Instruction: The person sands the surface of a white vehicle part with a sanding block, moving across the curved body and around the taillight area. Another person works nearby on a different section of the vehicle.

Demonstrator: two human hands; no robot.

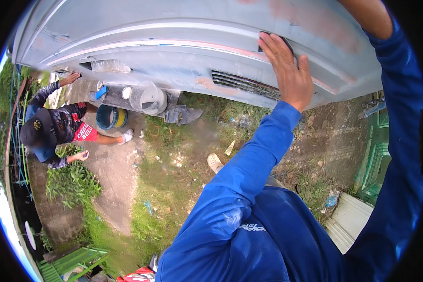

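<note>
My left hand (291, 73) presses against a large grey vehicle-like body panel (183, 28) with pinkish patches, its fingers stretched out over a dark flat shape that I cannot clearly make out. Just below sits a slotted vent (239, 82) in the panel. My right arm (394, 70), in a blue sleeve, reaches up along the right side and leaves the top of the view, hiding that hand.
A co-worker (49, 124) at left touches the panel with one hand and holds something small in the other. Below the panel are a blue-and-yellow bucket (118, 121), a white pail (158, 104) and a blue block (102, 90). Green metalwork (376, 171) stands at right.
</note>
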